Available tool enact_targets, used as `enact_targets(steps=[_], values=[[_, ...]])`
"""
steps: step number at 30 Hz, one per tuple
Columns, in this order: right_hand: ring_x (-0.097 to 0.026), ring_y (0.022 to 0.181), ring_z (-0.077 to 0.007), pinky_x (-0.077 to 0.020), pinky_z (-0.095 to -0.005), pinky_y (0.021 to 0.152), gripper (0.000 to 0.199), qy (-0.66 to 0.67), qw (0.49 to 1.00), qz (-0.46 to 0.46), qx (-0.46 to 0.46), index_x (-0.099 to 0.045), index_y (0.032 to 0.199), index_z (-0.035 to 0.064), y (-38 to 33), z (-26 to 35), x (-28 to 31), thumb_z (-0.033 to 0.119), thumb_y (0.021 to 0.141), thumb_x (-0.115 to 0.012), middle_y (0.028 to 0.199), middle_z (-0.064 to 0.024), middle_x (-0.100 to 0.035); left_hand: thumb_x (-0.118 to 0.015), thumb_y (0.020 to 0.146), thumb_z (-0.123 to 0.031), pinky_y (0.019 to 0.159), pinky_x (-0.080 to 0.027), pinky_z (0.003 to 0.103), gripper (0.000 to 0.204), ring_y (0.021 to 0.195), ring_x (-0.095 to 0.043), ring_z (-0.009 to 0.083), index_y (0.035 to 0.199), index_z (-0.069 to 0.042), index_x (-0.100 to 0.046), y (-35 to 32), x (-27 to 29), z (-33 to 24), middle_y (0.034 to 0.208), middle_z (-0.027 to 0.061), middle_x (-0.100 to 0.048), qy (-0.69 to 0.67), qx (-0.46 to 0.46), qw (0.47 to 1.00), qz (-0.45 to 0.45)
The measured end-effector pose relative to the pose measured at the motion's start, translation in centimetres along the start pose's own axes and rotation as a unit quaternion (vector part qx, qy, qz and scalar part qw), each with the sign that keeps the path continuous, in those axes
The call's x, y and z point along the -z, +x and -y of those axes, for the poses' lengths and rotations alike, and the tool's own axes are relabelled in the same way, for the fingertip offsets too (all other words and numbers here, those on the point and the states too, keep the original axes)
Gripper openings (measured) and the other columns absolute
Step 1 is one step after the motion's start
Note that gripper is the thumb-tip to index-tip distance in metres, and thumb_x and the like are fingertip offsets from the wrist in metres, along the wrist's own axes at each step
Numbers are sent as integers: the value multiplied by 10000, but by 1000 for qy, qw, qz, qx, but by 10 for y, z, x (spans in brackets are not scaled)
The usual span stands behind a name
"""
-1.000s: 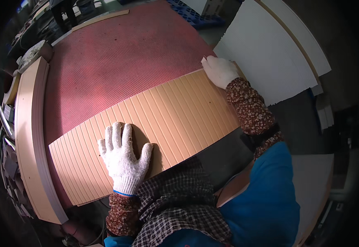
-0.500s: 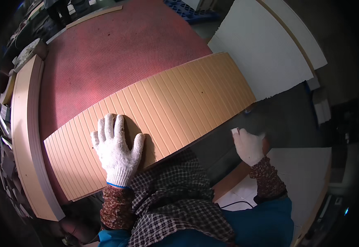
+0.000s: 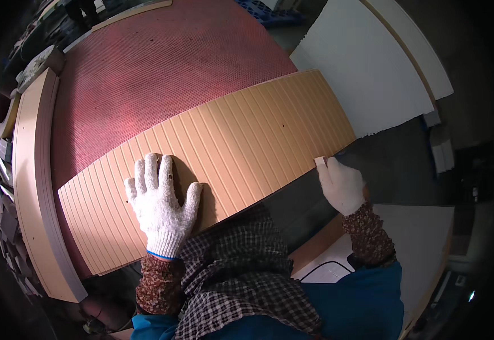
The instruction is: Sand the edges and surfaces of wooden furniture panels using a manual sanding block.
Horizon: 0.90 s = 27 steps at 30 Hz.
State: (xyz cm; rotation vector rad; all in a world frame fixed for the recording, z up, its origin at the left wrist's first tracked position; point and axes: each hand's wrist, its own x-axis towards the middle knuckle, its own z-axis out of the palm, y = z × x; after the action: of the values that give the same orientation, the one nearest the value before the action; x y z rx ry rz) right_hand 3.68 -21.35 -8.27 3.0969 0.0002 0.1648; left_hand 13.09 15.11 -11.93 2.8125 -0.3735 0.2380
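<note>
Your left hand [image 3: 165, 207] lies spread on the grooved tan board [image 3: 247, 124], left of the frame's middle, thumb apart from the fingers. Your right hand [image 3: 342, 184], right of centre, pinches a small pale piece [image 3: 321, 161] at the board's lower edge; you cannot tell here whether that piece touches it. The board lies up and left of your right hand, its long axis slanting from lower left to upper right, grooves crossing its width. Your right hand is nearer its upper-right end, your left nearer its lower-left one. Beyond spreads the red mat [image 3: 167, 73], with stacked boards [image 3: 31, 187] at frame left and a white panel [image 3: 366, 68] upper right.
</note>
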Motion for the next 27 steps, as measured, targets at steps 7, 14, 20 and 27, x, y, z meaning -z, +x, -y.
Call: enact_targets(steps=[7, 14, 20, 27], values=[[-716, 685, -408, -572, -543, 685, 462, 35, 996, 56, -52, -645, 939, 38, 132, -1, -19, 387, 1152, -432, 692, -185, -684, -791, 886, -410, 1229, -285, 622, 742, 1488, -435, 441, 1490, -41, -569, 0, 4, -2, 1567, 233, -515, 8, -19, 1000, -22], [-712, 1098, -464, -537, -590, 1006, 530, 46, 990, 119, -66, -705, 1156, -14, 249, 18, -14, 382, 1145, -351, 1152, -270, -745, -801, 879, -463, 1232, -279, 653, 731, 1512, -412, 425, 1448, -42, -622, 2, 4, -2, 1553, 190, -522, -3, -19, 1000, -25], [-751, 953, -439, -566, -575, 905, 538, 23, 990, 96, -97, -700, 1138, 11, 189, 11, -18, 407, 1159, -336, 969, -244, -769, -800, 876, -455, 1216, -306, 620, 700, 1476, -450, 399, 1419, -44, -637, 3, 4, 0, 1502, 172, -552, -8, -24, 999, -44], [-691, 591, -335, -543, -457, 539, 323, 34, 997, 45, -58, -623, 920, 44, 11, -7, -6, 291, 1113, -548, 652, -141, -659, -799, 875, -451, 1212, -312, 617, 698, 1468, -459, 396, 1422, -49, -637, 0, 0, 0, 1500, 172, -556, 1, -31, 998, -57]])
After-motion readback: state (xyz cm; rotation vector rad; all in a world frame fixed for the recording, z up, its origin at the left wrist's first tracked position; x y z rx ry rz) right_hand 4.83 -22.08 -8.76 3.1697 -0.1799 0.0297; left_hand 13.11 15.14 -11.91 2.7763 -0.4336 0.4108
